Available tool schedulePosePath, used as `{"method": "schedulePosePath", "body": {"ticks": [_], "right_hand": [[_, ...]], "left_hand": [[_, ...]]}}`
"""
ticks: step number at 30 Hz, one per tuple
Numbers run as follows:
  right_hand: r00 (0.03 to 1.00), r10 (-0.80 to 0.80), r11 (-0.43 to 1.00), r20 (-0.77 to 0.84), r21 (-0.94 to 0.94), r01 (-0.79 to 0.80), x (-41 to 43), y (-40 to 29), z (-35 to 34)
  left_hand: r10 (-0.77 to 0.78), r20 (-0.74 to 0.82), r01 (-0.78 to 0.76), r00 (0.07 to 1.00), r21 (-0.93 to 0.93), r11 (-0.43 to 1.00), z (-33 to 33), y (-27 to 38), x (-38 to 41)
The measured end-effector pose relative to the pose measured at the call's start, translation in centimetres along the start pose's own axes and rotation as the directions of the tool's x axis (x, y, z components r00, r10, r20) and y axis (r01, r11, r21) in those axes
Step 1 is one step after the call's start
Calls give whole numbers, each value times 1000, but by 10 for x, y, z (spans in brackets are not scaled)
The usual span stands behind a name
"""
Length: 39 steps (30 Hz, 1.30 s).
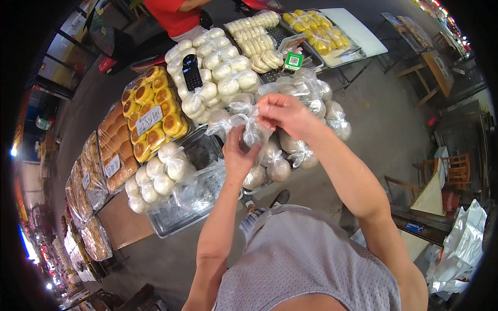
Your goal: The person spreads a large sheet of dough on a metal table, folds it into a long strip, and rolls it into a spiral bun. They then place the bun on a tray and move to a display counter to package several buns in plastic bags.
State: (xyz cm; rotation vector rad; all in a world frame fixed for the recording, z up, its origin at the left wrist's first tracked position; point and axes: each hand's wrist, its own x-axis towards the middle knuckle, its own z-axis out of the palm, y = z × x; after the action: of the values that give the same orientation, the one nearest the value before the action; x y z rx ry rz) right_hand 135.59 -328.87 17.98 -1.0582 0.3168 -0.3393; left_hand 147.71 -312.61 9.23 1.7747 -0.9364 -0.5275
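Over the bagged buns, my left hand (238, 155) curls its thumb and fingers around the gathered neck of a clear plastic bag (253, 131). Pinched fingers of my right hand (286, 114) grip the upper end of that same bag. The bag's contents are mostly hidden by my hands. Around and beneath it lie several knotted bags of greyish-brown round buns (278, 170). To the left, bagged white buns (155, 175) sit at a perforated metal tray (167, 219). Loose clear plastic (200, 190) drapes over the tray close to my left wrist.
A black keypad device (192, 74) rests on stacked white buns (229, 62). Yellow-sided buns (155, 97) and brown bread (116, 144) lie wrapped at left. A green code sign (293, 61) stands behind, near yellow bagged buns (317, 31). Someone in a red shirt (165, 17) is across the table.
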Motion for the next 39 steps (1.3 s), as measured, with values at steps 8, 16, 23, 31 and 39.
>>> {"method": "schedulePosePath", "body": {"ticks": [8,16,23,31,39], "right_hand": [[932,-361,732,24,-612,300,1,78,-29],[967,-166,464,191,-851,248,32,62,-45],[988,-149,386,40,-917,96,37,59,-25],[930,-347,625,-124,-770,130,26,69,-12],[957,-210,800,-201,-597,50,-14,53,-1]], "left_hand": [[127,-100,-125,987,24,992,6,-18,2],[-68,-120,30,990,-296,955,10,-15,5],[83,-217,-126,973,-192,973,-1,-25,12],[-123,-183,8,975,-527,850,-22,-16,17],[-263,-188,88,946,-632,770,-36,-9,38]]}}
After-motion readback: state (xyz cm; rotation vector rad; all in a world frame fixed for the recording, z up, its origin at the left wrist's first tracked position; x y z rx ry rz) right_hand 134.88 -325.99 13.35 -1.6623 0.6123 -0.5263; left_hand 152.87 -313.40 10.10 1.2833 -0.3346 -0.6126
